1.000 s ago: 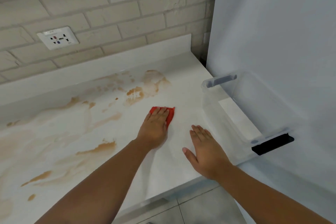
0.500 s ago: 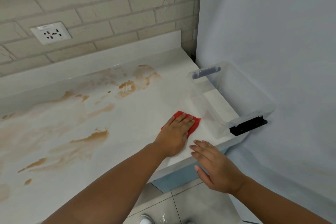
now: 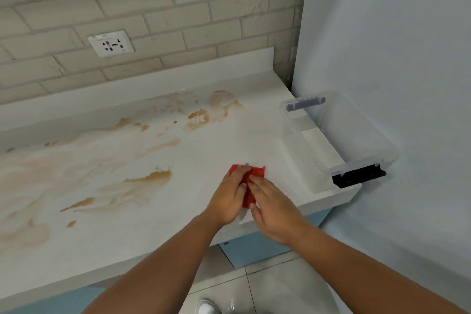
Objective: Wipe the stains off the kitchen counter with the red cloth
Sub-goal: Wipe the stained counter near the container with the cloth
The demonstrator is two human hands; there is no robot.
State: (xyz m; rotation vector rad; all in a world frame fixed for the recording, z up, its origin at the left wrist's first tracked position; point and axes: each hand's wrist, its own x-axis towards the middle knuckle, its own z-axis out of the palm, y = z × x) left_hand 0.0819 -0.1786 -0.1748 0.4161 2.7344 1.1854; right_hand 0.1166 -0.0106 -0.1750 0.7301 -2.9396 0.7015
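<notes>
The red cloth (image 3: 257, 173) lies on the white kitchen counter (image 3: 219, 143), close to its front edge and right of the stains. My left hand (image 3: 228, 197) lies flat on the cloth's left part with straight fingers. My right hand (image 3: 274, 209) rests on its right part, fingers stretched over it. Only a strip of cloth shows between and beyond the hands. Brown stains (image 3: 153, 176) smear the counter's left and middle, and another patch (image 3: 200, 117) sits near the back.
A clear plastic box (image 3: 341, 120) with a black latch (image 3: 359, 178) stands at the counter's right end against a white wall (image 3: 395, 53). A wall socket (image 3: 111, 44) sits in the brick backsplash. Below the counter edge are blue cabinet fronts and a tiled floor.
My left hand has slid the cloth from near the back stains to the front edge. My right hand has moved from the counter edge onto the cloth.
</notes>
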